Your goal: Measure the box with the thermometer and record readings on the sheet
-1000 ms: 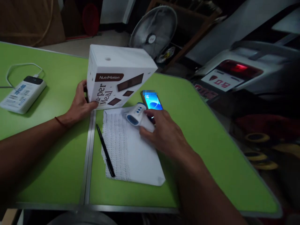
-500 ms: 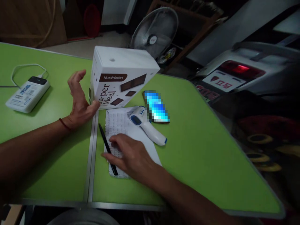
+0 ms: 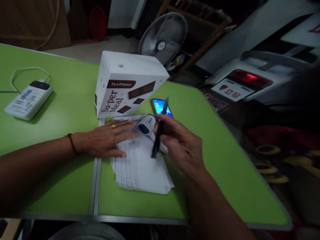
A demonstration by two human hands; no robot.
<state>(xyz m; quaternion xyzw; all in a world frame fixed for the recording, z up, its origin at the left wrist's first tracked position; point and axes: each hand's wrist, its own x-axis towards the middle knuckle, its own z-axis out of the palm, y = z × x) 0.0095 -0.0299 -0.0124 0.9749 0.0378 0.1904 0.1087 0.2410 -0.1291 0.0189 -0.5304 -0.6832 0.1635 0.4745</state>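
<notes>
left hand [image 3: 110, 138] palm down, fingers extended | right hand [image 3: 183, 146] curled in a pinch | forearms [image 3: 42, 156] angled inward

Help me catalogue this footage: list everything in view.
table: 1, green, centre
box: 1, mostly white, on table
papers: count unclear, white, before box
handheld device: 1, white and blue, partly on papers
phone: 1, blue screen, right of box
pen: 1, black, right hand
power bank: 1, white, table's left
cable: 1, white, by power bank
fan: 1, grey, behind box
round object: 1, red, background
wooden panel: 1, brown, upper left
vehicle rear: 1, white, right background
yellow clutter: count unclear, right
left hand: 1, over papers
right hand: 1, holding pen
</notes>
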